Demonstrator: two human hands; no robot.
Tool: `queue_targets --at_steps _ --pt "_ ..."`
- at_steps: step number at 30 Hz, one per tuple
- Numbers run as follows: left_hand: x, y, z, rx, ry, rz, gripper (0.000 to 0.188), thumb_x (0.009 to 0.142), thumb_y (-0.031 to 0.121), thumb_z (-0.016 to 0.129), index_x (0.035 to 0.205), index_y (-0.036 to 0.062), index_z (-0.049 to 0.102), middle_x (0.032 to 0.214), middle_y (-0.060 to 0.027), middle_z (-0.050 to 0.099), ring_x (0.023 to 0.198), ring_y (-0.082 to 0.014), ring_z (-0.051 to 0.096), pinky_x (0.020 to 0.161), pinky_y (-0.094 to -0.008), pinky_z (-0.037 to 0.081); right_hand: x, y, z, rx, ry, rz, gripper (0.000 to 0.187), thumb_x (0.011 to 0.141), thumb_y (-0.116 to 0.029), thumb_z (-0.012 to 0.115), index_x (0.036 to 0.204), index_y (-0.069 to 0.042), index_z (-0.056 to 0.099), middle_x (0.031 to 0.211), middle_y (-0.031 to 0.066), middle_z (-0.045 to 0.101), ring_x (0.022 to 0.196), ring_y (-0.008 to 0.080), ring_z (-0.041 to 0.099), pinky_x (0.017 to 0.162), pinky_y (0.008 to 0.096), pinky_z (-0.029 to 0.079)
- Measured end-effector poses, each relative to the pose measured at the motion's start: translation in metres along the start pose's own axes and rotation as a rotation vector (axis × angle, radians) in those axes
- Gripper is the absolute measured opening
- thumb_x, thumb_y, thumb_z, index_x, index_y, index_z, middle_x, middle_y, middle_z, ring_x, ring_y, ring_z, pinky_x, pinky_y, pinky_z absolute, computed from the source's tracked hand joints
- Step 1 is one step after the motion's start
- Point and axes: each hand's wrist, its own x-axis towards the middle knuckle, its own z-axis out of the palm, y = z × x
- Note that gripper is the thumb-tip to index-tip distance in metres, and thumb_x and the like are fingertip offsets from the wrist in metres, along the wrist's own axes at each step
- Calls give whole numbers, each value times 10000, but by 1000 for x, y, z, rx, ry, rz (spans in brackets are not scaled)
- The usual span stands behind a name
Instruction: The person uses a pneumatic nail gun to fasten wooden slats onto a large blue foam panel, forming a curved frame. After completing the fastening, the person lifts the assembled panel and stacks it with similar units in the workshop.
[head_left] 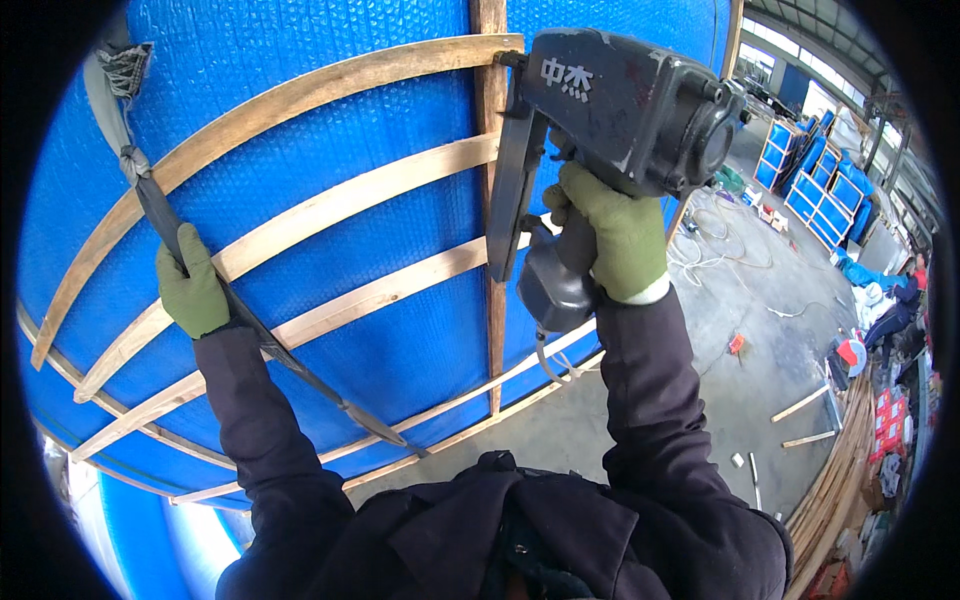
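right grip (622, 238) clamped on nail gun (615, 110), left grip (194, 288) closed on strap (285, 352), wooden slats (400, 168) across blue wrap (400, 108)

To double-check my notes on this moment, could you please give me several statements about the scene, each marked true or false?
1. The left hand holds a dark strap. True.
2. The right hand holds a hammer. False: it holds a black nail gun.
3. The sheeting behind the wooden slats is red. False: it is blue.
4. Both hands wear green gloves. True.
5. The pile of long wooden strips lies at the picture's left. False: it lies at the lower right.
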Motion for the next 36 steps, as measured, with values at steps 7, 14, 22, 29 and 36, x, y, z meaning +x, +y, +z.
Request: queue_targets --at_steps 7,14,22,29,36 --pt "1 -1 -2 -13 -29 -3 391 1120 397 778 1259 32 784 888 40 666 753 -43 539 636 -270 442 5 -9 -4 70 -10 112 340 1013 -145 813 1301 29 764 926 83 742 769 190 678 697 354 528" --pt "-2 1 1 -54 -7 -28 427 1127 412 767 1272 11 778 908 25 673 776 -53 540 664 -277 453 6 -11 -1 121 13 115 375 1015 -186 819 1306 44 762 876 97 735 771 195 670 715 352 524" --pt "3 3 -6 68 -74 51 479 1124 464 755 1288 15 776 918 16 681 789 -64 541 686 -293 471 2 -7 -13 176 0 120 216 1003 -155 836 1148 0 792 915 81 771 768 175 717 692 352 569" --pt "7 -5 -10 174 -59 168 552 1122 543 719 1274 15 771 870 -35 682 770 -136 567 684 -358 493 -103 15 -45 -291 41 136 110 970 -85 747 1033 5 755 888 82 753 793 183 718 718 356 562" --pt "9 -8 -10 362 -105 102 700 1102 656 667 1405 32 758 1222 -181 802 1031 -335 769 892 -408 608 -270 75 -139 -717 207 549 420 895 -165 845 1287 -37 765 1181 140 828 1080 254 775 962 427 605"
